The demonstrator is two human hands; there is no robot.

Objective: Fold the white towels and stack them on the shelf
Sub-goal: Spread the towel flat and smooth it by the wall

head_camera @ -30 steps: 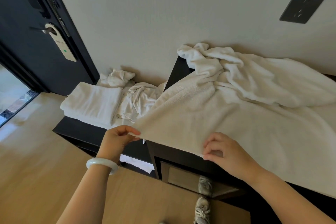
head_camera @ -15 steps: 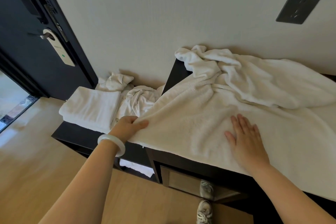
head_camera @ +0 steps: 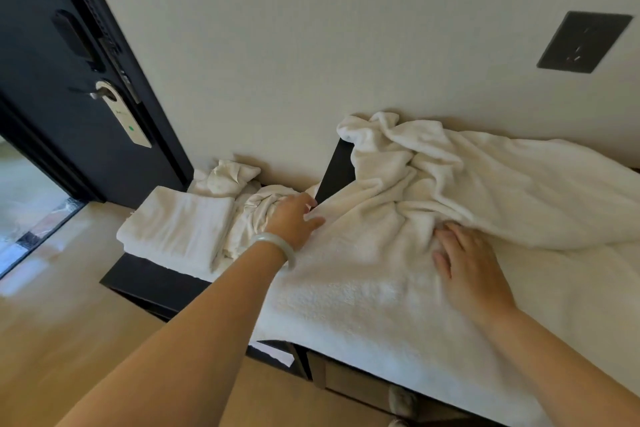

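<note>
White terry cloth covers most of the dark bench [head_camera: 337,170]. The large towel [head_camera: 363,288] lies spread across its top, with its near edge hanging over the front. More white cloth is bunched in ridges by the wall; I cannot tell whether that is the same piece.

The right hand [head_camera: 467,267] lies flat on the towel just below the ridges, fingers straight, holding nothing. The left hand [head_camera: 294,218], with a pale bangle [head_camera: 277,243] at the wrist, rests on the towel's left edge. Whether its grip has the edge pinched underneath, I cannot tell.

To the left, on the lower shelf [head_camera: 138,281], a folded towel [head_camera: 176,225] lies beside crumpled towels [head_camera: 256,211].

The step in hand looks like smoothing the large towel before a fold. To do it well, the flat palm should anchor the middle while the other hand draws the left edge taut and square with the bench front. The bunched cloth wants pulling clear first, or the fold will trap lumps. Sweep outward from the centre, not toward it. If the anchoring pressure lifts, the overhanging front edge could drag the towel off.
</note>
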